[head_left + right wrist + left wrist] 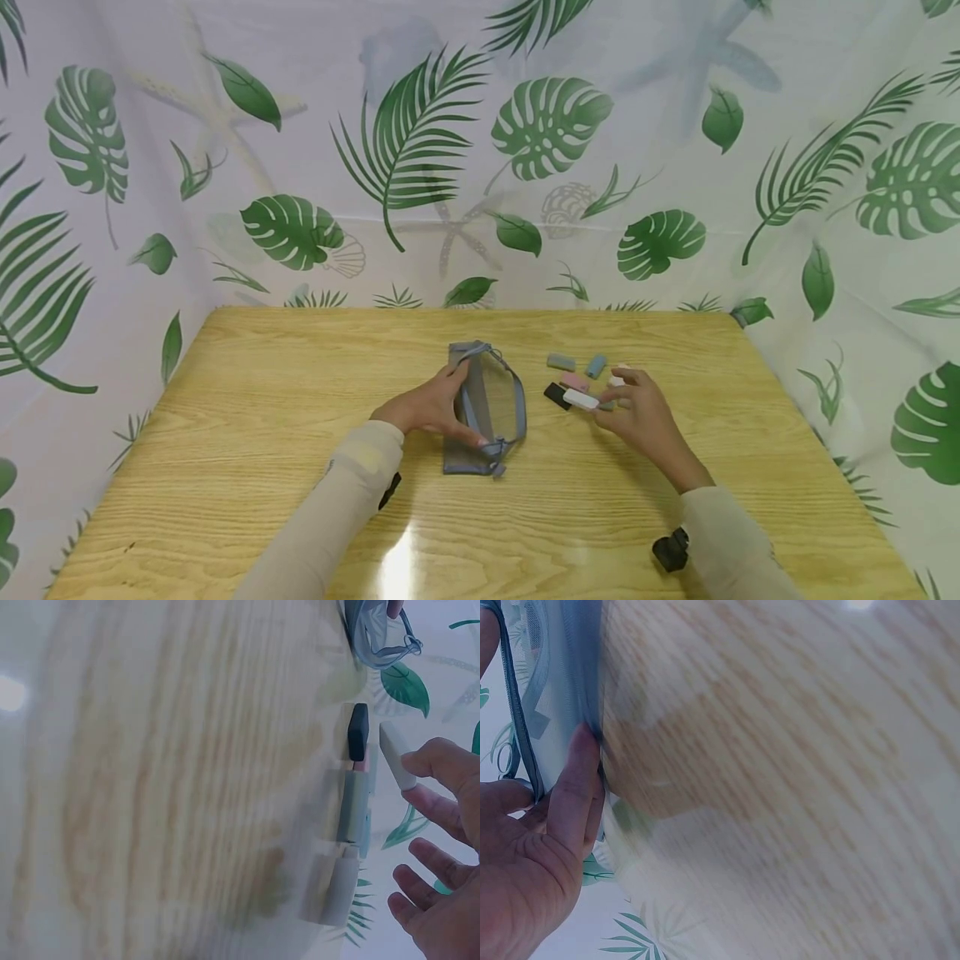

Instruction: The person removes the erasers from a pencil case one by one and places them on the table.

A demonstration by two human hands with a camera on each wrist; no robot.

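My left hand grips a grey-blue mesh zip pouch by its rim, thumb and fingers set apart along the opening, which gapes to the right. In the right wrist view, my right hand pinches a small white rectangular block between thumb and index finger, held above the table; its other fingers are spread. Beneath and around it lie a black block, a pink block, a grey-green block and a blue-teal block. A pale block is partly hidden behind the right fingers.
The wood-grain table reaches back to a white cloth printed with green leaves, which hangs behind and at both sides. Dark wrist devices show at the left sleeve and the right sleeve.
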